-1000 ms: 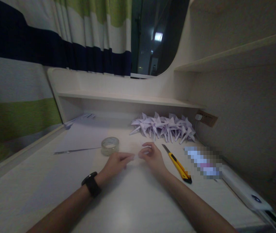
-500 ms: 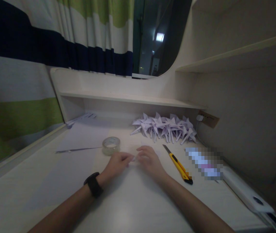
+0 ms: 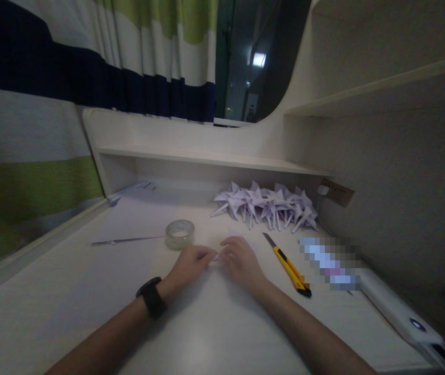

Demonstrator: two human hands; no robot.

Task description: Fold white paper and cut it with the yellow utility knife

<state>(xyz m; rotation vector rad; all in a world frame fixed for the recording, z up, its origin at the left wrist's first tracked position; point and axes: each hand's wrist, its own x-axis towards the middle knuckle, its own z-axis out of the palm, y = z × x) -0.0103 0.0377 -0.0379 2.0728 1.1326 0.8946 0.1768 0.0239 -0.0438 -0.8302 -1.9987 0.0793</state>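
My left hand (image 3: 191,264), with a black watch on its wrist, is closed in a pinch on a small white paper piece (image 3: 217,258). From the other side my right hand (image 3: 244,263) grips the same piece, its fingers curled over. The fingers hide most of the paper, so its exact shape does not show. Just behind my left hand stands a roll of clear tape (image 3: 180,240). To the right of my right hand lies a yellow utility knife (image 3: 291,271) with its blade out.
Several white paper pinwheels (image 3: 265,203) are heaped at the back under the shelf (image 3: 207,159). White paper sheets (image 3: 132,213) lie at the left. A blurred-out item (image 3: 328,263) and a white power strip (image 3: 396,307) sit along the right wall.
Both hands stay in nearly the same place, still holding the small paper piece. The picture has shifted only slightly.
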